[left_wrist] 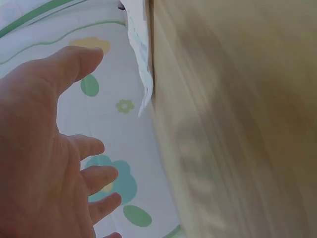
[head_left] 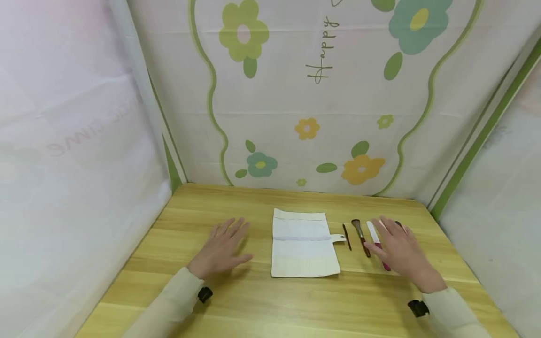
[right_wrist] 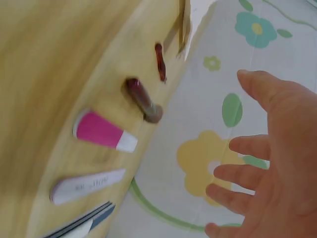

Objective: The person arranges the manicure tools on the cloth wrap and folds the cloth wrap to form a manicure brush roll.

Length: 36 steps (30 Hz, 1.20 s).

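Observation:
An unfolded white fabric case [head_left: 302, 253] with a snap strap [head_left: 338, 238] lies flat in the middle of the wooden table. To its left, my left hand [head_left: 224, 249] hovers with fingers spread, holding nothing; its palm [left_wrist: 29, 148] shows in the left wrist view. My right hand [head_left: 399, 249] is held over the tools at the right, fingers apart and nothing in them. Beneath and beside it lie a thin dark stick [head_left: 347, 237], a brush [right_wrist: 141, 99] with a reddish-brown handle, a magenta-and-white flat tool [right_wrist: 99, 130], a white printed strip [right_wrist: 88, 186] and a dark-striped tool [right_wrist: 81, 223].
The wooden table [head_left: 236, 310] is bounded by a flower-printed cloth [head_left: 270, 94] at the back and white cloth walls on the left [head_left: 76, 188] and right [head_left: 494, 225]. Black bands [head_left: 205, 295] sit at both wrists.

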Tool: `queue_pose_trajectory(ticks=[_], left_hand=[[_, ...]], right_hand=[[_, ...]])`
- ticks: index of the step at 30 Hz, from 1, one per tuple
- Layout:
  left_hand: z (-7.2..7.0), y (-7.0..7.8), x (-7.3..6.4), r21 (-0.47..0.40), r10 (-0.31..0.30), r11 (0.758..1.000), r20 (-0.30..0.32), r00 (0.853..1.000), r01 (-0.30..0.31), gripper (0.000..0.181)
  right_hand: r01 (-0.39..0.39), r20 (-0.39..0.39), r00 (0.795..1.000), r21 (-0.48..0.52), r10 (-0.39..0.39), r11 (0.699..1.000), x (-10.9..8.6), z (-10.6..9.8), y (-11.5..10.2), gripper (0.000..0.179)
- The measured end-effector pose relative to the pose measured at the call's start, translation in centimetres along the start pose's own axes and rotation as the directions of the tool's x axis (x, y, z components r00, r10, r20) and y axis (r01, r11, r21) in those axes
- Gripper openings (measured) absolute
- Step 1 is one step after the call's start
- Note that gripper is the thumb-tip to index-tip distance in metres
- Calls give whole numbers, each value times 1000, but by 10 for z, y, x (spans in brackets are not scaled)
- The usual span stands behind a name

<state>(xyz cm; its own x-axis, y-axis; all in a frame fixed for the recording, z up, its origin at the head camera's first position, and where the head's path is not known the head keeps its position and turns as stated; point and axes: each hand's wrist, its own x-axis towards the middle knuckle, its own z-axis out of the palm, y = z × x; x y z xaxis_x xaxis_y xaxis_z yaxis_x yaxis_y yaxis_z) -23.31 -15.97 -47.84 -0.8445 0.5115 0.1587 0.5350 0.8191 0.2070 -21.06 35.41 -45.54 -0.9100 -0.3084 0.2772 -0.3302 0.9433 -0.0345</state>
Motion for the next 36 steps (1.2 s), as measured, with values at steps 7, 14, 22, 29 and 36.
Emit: queue_pose_trajectory(ticks=[7,14,22,29,36], left_hand=[[-1,6,24,-26,59,998,49,997,-58,81],[5,7,48,-102,109,990,86,990,-100,73],[21,12,74,-232,111,969,122,986,-80,66],[33,17,94,-254,129,963,129,983,-93,53],[38,23,104,-268,168,954,112,979,-133,39]], right_hand=[[-29,38,999,113,25,993,7,-11,28,72],[-82,176,983,116,60,990,17,-22,61,73],[-83,245,968,115,53,990,23,-17,105,56],[-137,337,938,151,79,979,26,-10,132,53],[-230,411,900,161,147,960,25,-6,149,76]])
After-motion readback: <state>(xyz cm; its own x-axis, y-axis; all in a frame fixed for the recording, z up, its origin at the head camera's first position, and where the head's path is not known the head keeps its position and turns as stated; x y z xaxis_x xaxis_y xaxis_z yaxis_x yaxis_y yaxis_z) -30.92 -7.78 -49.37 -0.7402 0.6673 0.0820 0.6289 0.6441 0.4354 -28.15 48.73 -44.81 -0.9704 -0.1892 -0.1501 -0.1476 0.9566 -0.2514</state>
